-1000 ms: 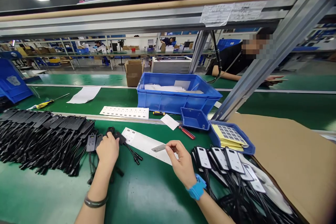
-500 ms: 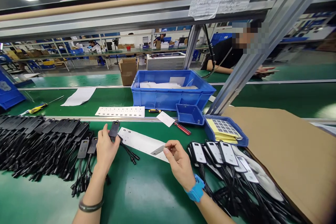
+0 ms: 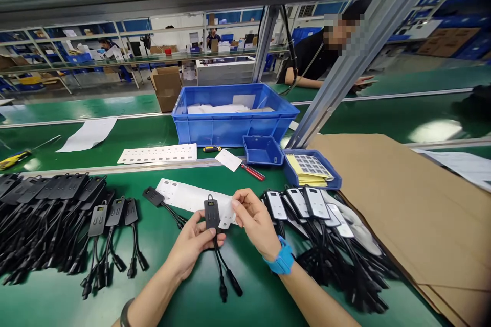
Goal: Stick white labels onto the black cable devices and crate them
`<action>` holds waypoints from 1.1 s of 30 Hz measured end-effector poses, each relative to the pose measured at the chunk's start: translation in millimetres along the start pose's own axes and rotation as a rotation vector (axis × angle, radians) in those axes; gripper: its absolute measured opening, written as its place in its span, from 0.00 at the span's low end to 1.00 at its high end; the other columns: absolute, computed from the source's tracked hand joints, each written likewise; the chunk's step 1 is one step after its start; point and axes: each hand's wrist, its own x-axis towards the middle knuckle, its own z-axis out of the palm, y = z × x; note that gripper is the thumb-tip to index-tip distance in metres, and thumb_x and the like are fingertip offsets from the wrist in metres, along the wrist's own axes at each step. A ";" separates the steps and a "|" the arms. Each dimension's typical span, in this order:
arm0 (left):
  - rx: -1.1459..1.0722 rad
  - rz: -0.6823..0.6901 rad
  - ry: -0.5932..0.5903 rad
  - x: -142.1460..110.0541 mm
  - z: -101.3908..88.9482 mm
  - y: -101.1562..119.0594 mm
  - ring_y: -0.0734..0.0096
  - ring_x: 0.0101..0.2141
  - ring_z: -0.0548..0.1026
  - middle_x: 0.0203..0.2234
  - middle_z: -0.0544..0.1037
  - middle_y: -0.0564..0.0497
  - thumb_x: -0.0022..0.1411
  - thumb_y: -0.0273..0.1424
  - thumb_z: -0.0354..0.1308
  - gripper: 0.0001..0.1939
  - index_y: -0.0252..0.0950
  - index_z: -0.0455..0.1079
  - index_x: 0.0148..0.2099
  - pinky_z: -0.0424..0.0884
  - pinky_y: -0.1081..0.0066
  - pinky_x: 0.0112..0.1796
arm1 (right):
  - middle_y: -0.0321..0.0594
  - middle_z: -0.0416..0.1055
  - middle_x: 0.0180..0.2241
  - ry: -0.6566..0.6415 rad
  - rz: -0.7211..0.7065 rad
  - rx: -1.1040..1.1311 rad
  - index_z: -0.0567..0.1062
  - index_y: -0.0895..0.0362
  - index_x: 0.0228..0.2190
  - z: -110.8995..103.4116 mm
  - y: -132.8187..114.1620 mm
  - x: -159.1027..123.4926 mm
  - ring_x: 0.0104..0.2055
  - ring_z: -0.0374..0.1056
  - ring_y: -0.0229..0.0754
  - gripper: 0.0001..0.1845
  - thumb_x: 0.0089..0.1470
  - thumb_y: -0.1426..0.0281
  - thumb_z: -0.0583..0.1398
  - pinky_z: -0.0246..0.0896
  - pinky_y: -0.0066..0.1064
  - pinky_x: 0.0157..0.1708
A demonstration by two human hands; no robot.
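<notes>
My left hand [image 3: 190, 248] grips a flat black module [image 3: 211, 213] upright over the green mat; its two short cables with plugs [image 3: 226, 278] hang below. My right hand [image 3: 255, 222] pinches a small grey label [image 3: 227, 223] right next to the module's face. Behind them a white label backing sheet [image 3: 184, 195] lies on the mat, with another black module [image 3: 154, 196] resting at its left end. A large pile of bare black modules [image 3: 49, 214] lies to the left. Labelled modules with white faces [image 3: 299, 203] are stacked to the right.
A big blue bin [image 3: 230, 130], a small blue bin [image 3: 262, 150] and a blue tray of label sheets [image 3: 311, 169] stand behind. A red screwdriver [image 3: 253, 172] and a cardboard sheet [image 3: 406, 204] lie nearby. A person in black [image 3: 310, 59] sits across the belt.
My left hand lifted a black module from the left pile and brought it to the middle. My right hand carried the peeled label over to it. The view tilted down.
</notes>
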 end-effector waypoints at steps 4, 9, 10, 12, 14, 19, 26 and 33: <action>0.048 0.006 -0.074 -4.2 6.1 -0.1 0.63 0.37 0.78 0.36 0.77 0.46 0.55 0.29 0.65 0.29 0.38 0.59 0.57 0.72 0.64 0.41 | 0.36 0.65 0.28 -0.020 -0.016 -0.117 0.70 0.55 0.31 1.0 -1.2 -2.1 0.29 0.62 0.37 0.08 0.58 0.64 0.58 0.58 0.26 0.25; 0.042 -0.017 -0.118 -4.8 9.3 -0.9 0.60 0.38 0.78 0.37 0.77 0.43 0.54 0.30 0.66 0.31 0.36 0.57 0.58 0.71 0.61 0.42 | 0.36 0.67 0.27 -0.016 -0.023 -0.207 0.72 0.56 0.32 1.6 -1.3 -4.9 0.28 0.63 0.38 0.07 0.57 0.65 0.58 0.60 0.27 0.25; 0.043 -0.019 -0.126 -4.7 9.2 -1.3 0.59 0.38 0.78 0.37 0.77 0.43 0.55 0.31 0.66 0.31 0.36 0.57 0.58 0.71 0.61 0.42 | 0.37 0.67 0.27 -0.019 -0.021 -0.211 0.72 0.56 0.32 1.5 -1.4 -5.3 0.28 0.63 0.37 0.07 0.57 0.65 0.59 0.60 0.26 0.24; 0.045 -0.021 -0.139 -4.6 8.6 -2.1 0.58 0.39 0.78 0.36 0.78 0.43 0.55 0.31 0.65 0.32 0.35 0.56 0.58 0.71 0.61 0.42 | 0.37 0.68 0.27 -0.028 -0.014 -0.209 0.73 0.56 0.31 1.5 -2.1 -5.9 0.27 0.63 0.37 0.07 0.56 0.65 0.59 0.60 0.26 0.23; 0.046 -0.018 -0.153 -4.7 7.9 -2.6 0.58 0.39 0.79 0.36 0.78 0.42 0.56 0.31 0.65 0.32 0.35 0.55 0.59 0.71 0.61 0.43 | 0.37 0.69 0.28 -0.032 -0.006 -0.205 0.73 0.56 0.31 1.6 -2.9 -6.3 0.26 0.63 0.36 0.07 0.56 0.66 0.59 0.60 0.26 0.23; 0.075 -0.014 -0.166 -5.9 8.0 -2.5 0.57 0.39 0.79 0.36 0.79 0.42 0.58 0.31 0.63 0.30 0.35 0.55 0.60 0.72 0.61 0.42 | 0.38 0.70 0.29 -0.025 -0.007 -0.215 0.73 0.56 0.31 1.8 -2.5 -6.9 0.26 0.64 0.36 0.07 0.56 0.66 0.60 0.61 0.27 0.24; 0.121 0.007 -0.163 -6.6 10.6 -2.7 0.56 0.41 0.79 0.37 0.79 0.42 0.60 0.34 0.62 0.30 0.35 0.55 0.60 0.72 0.61 0.43 | 0.38 0.71 0.28 0.015 0.021 -0.224 0.74 0.56 0.31 2.1 1.6 -8.3 0.25 0.64 0.36 0.07 0.55 0.65 0.60 0.62 0.27 0.24; 0.134 0.030 -0.180 -6.8 10.7 -3.1 0.58 0.41 0.79 0.37 0.79 0.43 0.60 0.34 0.61 0.26 0.36 0.57 0.57 0.73 0.63 0.42 | 0.38 0.70 0.26 0.059 0.034 -0.201 0.74 0.57 0.31 2.7 2.2 -9.7 0.25 0.64 0.37 0.07 0.54 0.65 0.61 0.63 0.28 0.23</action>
